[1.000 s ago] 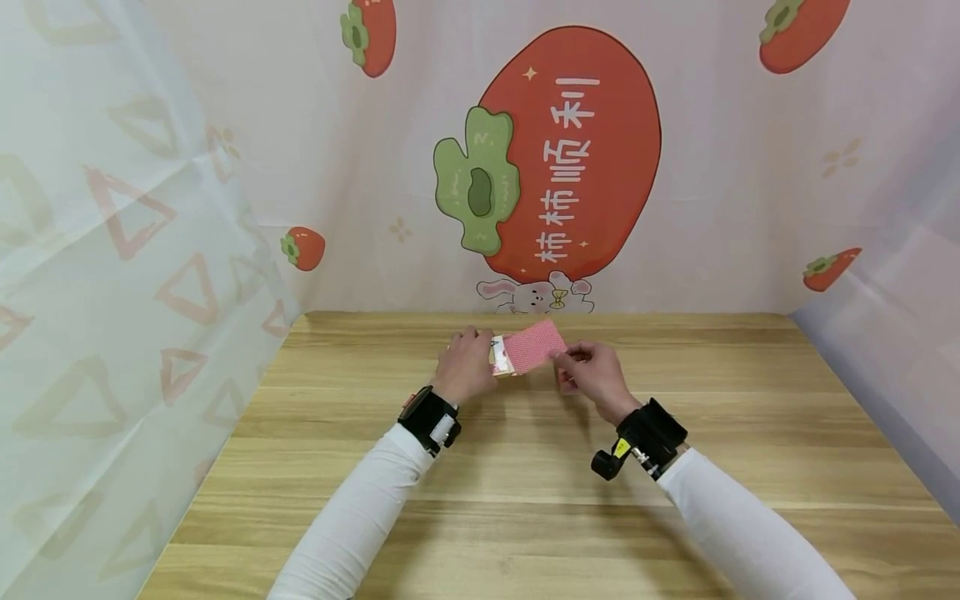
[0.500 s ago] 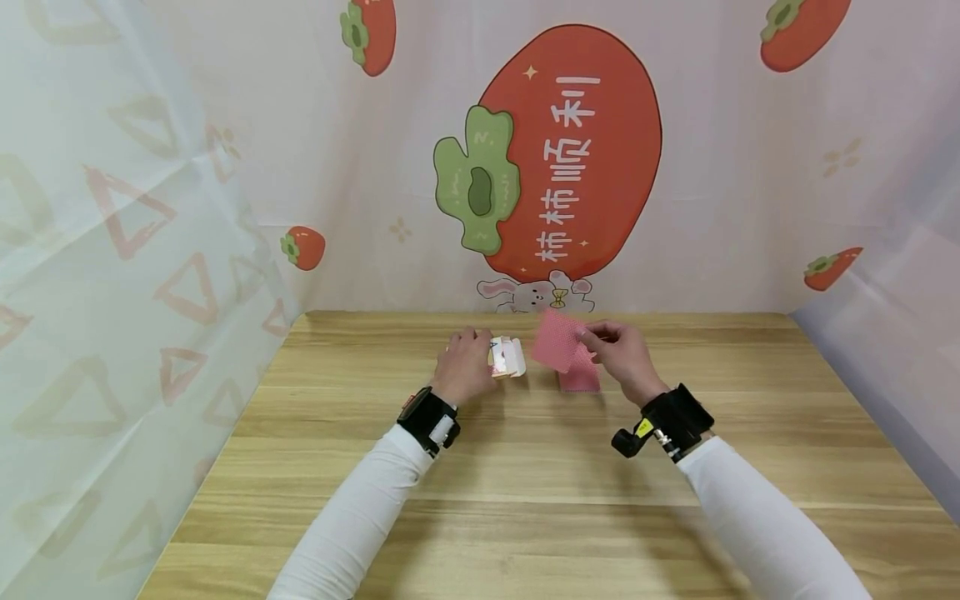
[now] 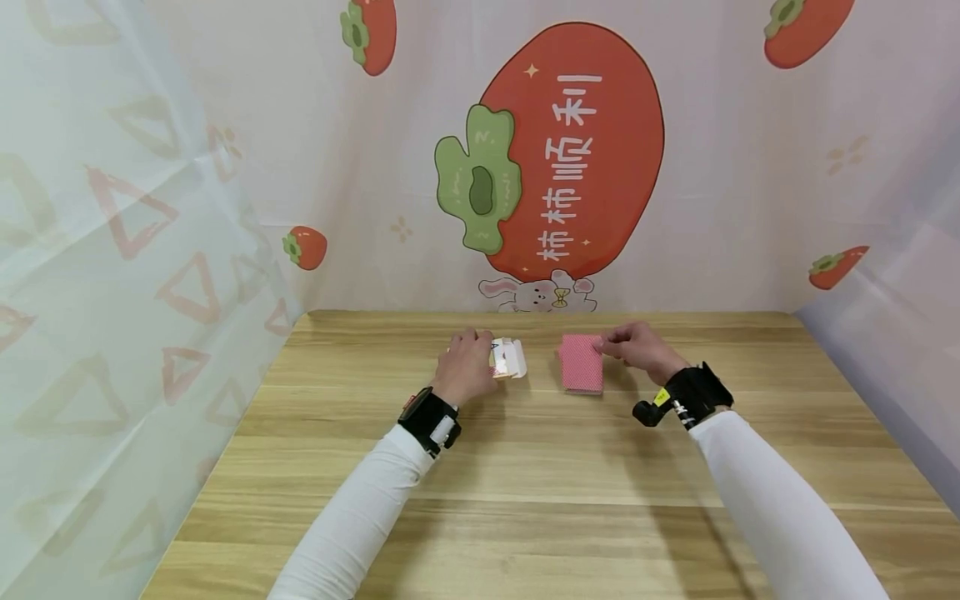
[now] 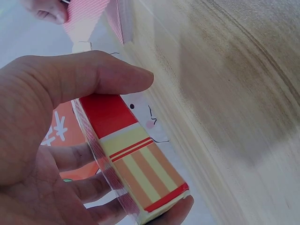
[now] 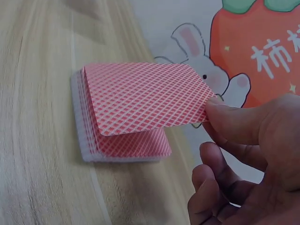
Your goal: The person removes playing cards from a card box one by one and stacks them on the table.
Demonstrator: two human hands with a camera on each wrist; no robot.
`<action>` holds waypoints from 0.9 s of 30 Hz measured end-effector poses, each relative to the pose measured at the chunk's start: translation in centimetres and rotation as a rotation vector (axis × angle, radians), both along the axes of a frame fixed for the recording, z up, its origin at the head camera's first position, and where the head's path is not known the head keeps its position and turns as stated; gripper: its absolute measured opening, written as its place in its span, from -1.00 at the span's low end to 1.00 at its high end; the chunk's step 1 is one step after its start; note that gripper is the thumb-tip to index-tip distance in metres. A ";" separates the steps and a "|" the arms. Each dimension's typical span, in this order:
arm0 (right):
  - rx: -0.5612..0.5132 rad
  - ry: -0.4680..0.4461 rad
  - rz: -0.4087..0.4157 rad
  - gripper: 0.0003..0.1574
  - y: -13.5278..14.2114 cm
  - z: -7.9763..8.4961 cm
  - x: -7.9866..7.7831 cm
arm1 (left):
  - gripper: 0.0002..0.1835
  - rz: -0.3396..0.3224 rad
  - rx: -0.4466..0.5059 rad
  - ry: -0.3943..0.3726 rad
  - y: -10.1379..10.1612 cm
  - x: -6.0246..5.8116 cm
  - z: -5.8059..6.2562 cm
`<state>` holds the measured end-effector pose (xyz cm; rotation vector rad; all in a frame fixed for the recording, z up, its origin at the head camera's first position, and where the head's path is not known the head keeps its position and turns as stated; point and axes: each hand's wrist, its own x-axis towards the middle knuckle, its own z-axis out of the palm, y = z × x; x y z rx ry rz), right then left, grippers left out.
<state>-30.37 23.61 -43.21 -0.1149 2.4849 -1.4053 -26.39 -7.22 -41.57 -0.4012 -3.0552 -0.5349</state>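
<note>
On the left, my left hand (image 3: 465, 367) grips a playing card box (image 4: 136, 154) with its thumb and fingers. Red, pale yellow and orange stripes run along the box's narrow side. Its white flap end (image 3: 514, 358) faces right and stands open. My right hand (image 3: 641, 348) pinches a red-patterned playing card (image 5: 145, 96) by one corner, thumb on top. The card slants over a deck of cards (image 5: 136, 144) lying face down on the table, its far end raised above the pile. In the left wrist view the box's interior is hidden.
The wooden table (image 3: 525, 500) ends at a cloth backdrop (image 3: 375, 167) printed with persimmons and a rabbit, close behind the box and the deck. More printed cloth (image 3: 97, 333) hangs along the left side.
My right hand has drawn the card away from the box's open end, moved right and brought it down over the deck. My left hand keeps holding the box in place.
</note>
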 end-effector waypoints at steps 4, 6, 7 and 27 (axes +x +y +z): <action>0.040 0.028 -0.023 -0.64 0.0 -0.6 -0.3 | -0.37 -0.003 0.000 0.001 -0.1 -0.1 0.0; 0.058 0.059 -0.049 -0.67 -0.2 -1.0 -0.5 | -0.37 -0.006 -0.001 0.003 -0.1 -0.1 -0.1; 0.068 0.078 -0.060 -0.67 -0.3 -1.2 -0.5 | -0.38 -0.007 -0.001 0.003 -0.1 -0.1 -0.1; 0.186 0.188 -0.183 -0.73 -1.7 -2.9 -0.6 | -0.34 -0.014 -0.001 0.002 -0.2 -0.2 -0.4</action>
